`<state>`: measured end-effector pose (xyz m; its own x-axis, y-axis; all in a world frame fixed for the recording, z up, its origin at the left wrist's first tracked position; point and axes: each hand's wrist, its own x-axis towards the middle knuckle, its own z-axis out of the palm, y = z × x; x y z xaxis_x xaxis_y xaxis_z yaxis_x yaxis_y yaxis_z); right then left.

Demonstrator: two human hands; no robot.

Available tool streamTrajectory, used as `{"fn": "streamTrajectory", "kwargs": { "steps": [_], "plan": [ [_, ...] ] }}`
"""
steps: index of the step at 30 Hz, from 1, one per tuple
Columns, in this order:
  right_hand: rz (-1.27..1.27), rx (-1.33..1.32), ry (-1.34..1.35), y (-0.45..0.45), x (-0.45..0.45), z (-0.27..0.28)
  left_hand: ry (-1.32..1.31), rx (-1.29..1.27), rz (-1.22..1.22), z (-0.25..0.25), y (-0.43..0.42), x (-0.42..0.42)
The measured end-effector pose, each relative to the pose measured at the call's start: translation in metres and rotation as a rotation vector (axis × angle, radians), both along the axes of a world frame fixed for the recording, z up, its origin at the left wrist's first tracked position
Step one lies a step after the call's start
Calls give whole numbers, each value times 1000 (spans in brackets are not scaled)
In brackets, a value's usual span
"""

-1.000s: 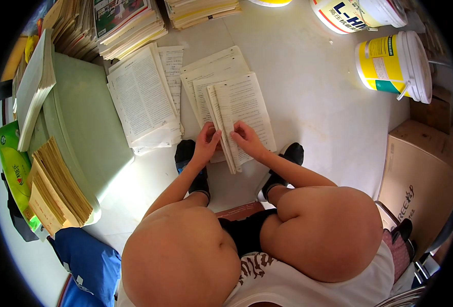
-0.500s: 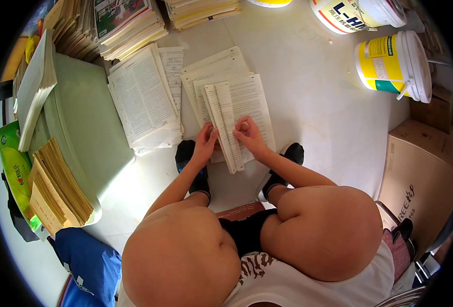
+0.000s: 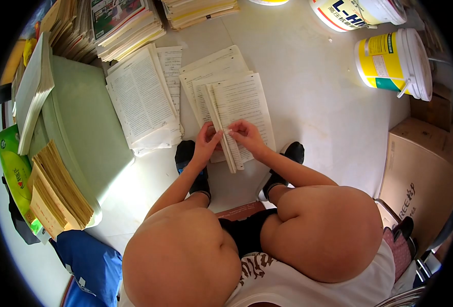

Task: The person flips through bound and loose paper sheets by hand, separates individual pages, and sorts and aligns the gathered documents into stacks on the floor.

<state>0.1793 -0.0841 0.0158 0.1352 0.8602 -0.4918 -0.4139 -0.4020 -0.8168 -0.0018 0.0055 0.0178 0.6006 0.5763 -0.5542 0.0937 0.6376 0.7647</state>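
A narrow folded bundle of printed sheets (image 3: pixel 230 156) stands slightly raised between my hands, above the floor. My left hand (image 3: pixel 206 143) grips its left edge, thumb on top and fingers partly hidden beneath. My right hand (image 3: pixel 249 139) pinches at its right edge, thumb and forefinger together. Just beyond the bundle lies a flat printed page (image 3: pixel 248 100), partly under my right hand. More loose sheets (image 3: pixel 213 64) spread out behind it. To the left rests a thicker pile of printed papers (image 3: pixel 142 97).
Paper stacks (image 3: pixel 129 36) line the back left, near a pale green box (image 3: pixel 85 107) bearing bundled booklets (image 3: pixel 65 187). Yellow-and-white buckets (image 3: pixel 390 64) stand at the back right, with a cardboard box (image 3: pixel 415 174) below them. My feet in dark shoes (image 3: pixel 288 158) flank the papers.
The folded strip between my hands now looks narrower, showing more of the page to its right. My right thumb and forefinger have shifted slightly left; my left hand has barely moved.
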Motion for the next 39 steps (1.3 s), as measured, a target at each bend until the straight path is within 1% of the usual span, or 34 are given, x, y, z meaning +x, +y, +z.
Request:
{"fn": "streamTrajectory", "kwargs": {
  "steps": [2,5,9,12,15,17,18,20,24,26,29,33,35,39],
  "plan": [
    [-98,-50,96,-2,1,-3,5,2,23,2,0,1],
    [-58,-47,122,1,7,-1,2,-2,21,2,0,2],
    [-61,-31,153,-3,7,-6,17,-11,7,2,1,1],
    [-80,18,194,-6,8,-10,5,32,6,-4,0,0],
    [-45,52,189,-6,7,-9,8,14,23,0,-1,2],
    [-6,33,71,-3,3,1,0,30,33,-4,-2,1],
    [-7,33,72,-4,3,-1,1,30,32,-4,-1,1],
    [113,56,-50,-7,3,-5,47,67,4,-2,-1,1],
    [58,68,-60,-5,-7,-4,38,80,-1,0,-2,2],
    [114,89,-175,-6,-8,-7,103,99,-43,1,0,2],
    [101,80,-135,-5,-8,-1,62,130,-30,-4,-1,2],
    [129,54,-149,-7,-6,-7,90,138,-48,-6,-1,1],
    [80,61,-60,-6,-6,-3,63,123,-29,-7,-2,1],
    [46,47,-68,-8,-6,-8,63,96,-29,-9,-2,-1]
  ]
}}
